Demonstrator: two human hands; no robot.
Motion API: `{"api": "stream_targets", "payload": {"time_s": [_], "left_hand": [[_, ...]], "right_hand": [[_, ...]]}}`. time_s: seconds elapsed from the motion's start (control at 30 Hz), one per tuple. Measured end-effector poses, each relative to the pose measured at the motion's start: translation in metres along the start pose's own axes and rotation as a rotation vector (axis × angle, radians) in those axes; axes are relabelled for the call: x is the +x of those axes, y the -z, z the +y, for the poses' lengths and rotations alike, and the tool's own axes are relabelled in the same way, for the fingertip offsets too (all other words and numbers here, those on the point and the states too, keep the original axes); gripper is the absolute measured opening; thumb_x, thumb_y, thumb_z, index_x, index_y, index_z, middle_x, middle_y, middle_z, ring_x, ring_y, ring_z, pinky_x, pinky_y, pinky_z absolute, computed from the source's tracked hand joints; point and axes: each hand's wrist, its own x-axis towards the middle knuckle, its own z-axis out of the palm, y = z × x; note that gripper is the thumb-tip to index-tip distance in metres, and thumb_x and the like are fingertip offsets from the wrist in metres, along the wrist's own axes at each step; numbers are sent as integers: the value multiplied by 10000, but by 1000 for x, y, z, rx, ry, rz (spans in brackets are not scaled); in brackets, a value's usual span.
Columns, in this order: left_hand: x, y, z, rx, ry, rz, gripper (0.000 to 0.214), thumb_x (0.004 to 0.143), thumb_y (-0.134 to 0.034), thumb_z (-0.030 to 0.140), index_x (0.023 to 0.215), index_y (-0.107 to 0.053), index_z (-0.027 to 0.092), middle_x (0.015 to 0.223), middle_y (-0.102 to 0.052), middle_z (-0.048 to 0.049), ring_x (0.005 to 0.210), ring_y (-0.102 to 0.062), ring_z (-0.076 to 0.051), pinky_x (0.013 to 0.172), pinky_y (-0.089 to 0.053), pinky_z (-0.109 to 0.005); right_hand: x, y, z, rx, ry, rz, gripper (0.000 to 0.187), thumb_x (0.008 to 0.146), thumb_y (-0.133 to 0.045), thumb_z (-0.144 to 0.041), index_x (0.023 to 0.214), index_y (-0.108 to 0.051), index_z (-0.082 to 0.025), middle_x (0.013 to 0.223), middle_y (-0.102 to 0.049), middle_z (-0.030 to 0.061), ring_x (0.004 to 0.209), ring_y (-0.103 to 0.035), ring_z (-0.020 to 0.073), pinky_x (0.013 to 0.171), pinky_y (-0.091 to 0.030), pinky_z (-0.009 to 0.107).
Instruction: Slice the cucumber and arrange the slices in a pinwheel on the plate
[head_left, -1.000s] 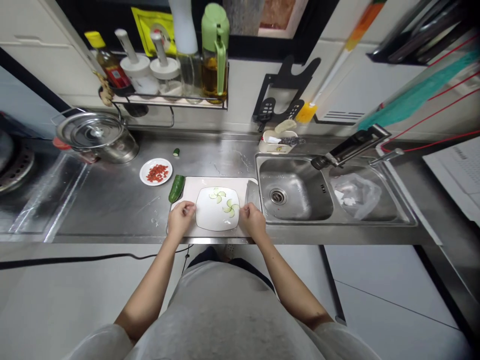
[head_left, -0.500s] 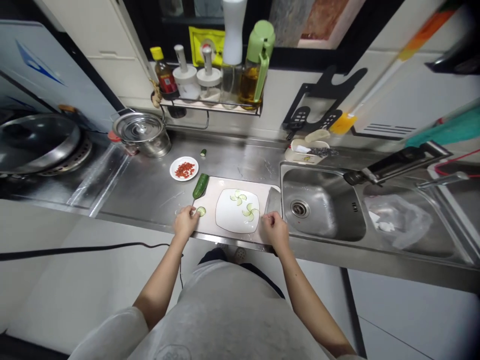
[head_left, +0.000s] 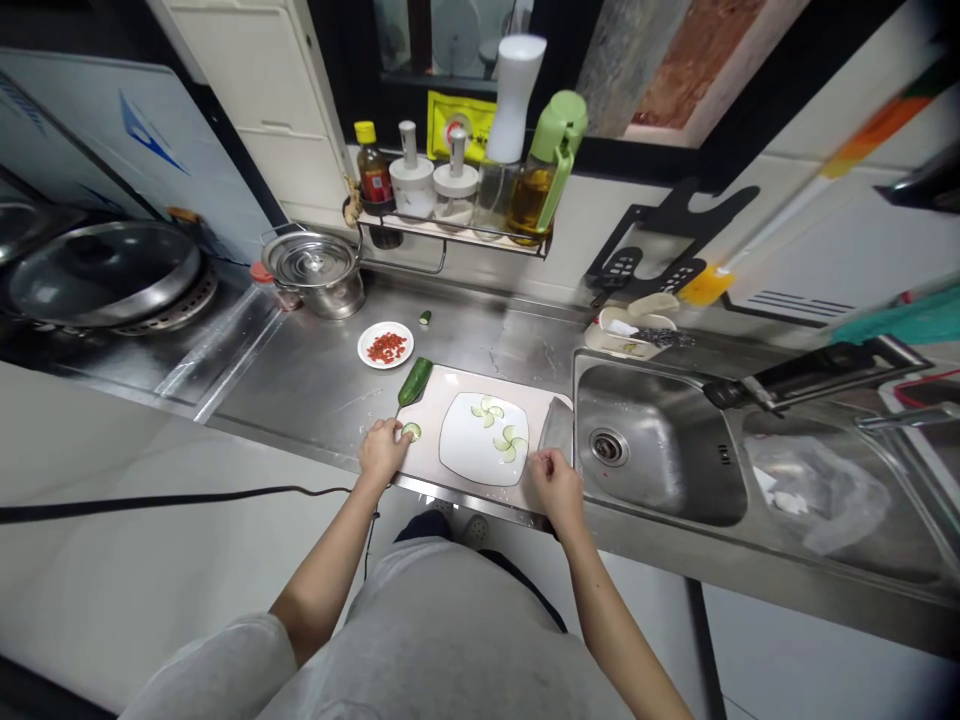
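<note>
My left hand (head_left: pixel 382 452) is at the left edge of the pale pink cutting board (head_left: pixel 429 462), its fingers closed at a small stack of cucumber slices (head_left: pixel 412 431). Behind it lies a cut piece of cucumber (head_left: pixel 415 382). A white squarish plate (head_left: pixel 469 455) rests on the board, bearing thin cucumber slices (head_left: pixel 510 444) fanned into two pinwheels. My right hand (head_left: pixel 557 487) is closed with fingertips together over the board's right side, by the knife blade (head_left: pixel 556 426). Whether anything is in those fingers is hidden.
A small white dish (head_left: pixel 367 344) of red bits and a cucumber end (head_left: pixel 425 318) lie behind the board. A lidded steel pot (head_left: pixel 334 297) stands back left. The sink (head_left: pixel 645 440) adjoins on the right. A condiment rack (head_left: pixel 450 231) hangs on the wall.
The view has tilted up and shifted left, so everything sits lower and further right. Both hands keep nearly the same places over the board; the pinwheels look the same.
</note>
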Motion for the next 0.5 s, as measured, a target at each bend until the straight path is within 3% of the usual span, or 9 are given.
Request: {"api": "stream_targets", "payload": {"time_s": [0.5], "left_hand": [[-2, 1, 0, 19, -66, 43, 193, 868, -518, 329, 921, -670, 224, 958, -687, -74, 902, -610, -230, 710, -398, -294]], "right_hand": [[-3, 2, -5, -21, 47, -11, 322, 837, -412, -439, 838, -621, -194, 612, -571, 10, 572, -507, 170, 554, -318, 258]]}}
